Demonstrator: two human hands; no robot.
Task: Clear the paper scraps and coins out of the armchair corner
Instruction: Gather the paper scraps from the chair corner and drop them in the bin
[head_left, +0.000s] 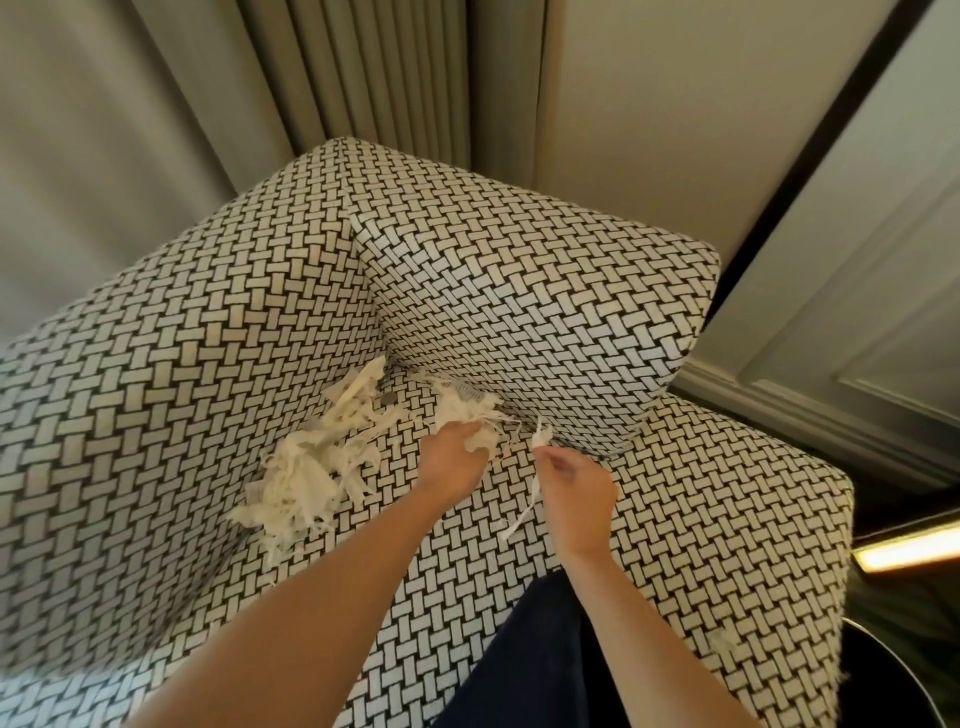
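Cream shredded paper scraps (311, 467) heaped left of left hand (452, 460); blurred grey coin (387, 399) beyond heap. Left fingers curled round a clump (467, 410). Right hand (576, 499) pinching one thin strip (541, 439). Black-and-white basket-weave armchair (208, 312) beneath; curtain (363, 78) behind, panelled wall (857, 312) right.

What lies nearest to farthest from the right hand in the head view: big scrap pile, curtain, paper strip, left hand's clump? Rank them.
1. The paper strip, pinched in the right hand.
2. The clump, gripped by the left hand, just left.
3. The big scrap pile, farther left.
4. The curtain, behind the armchair.
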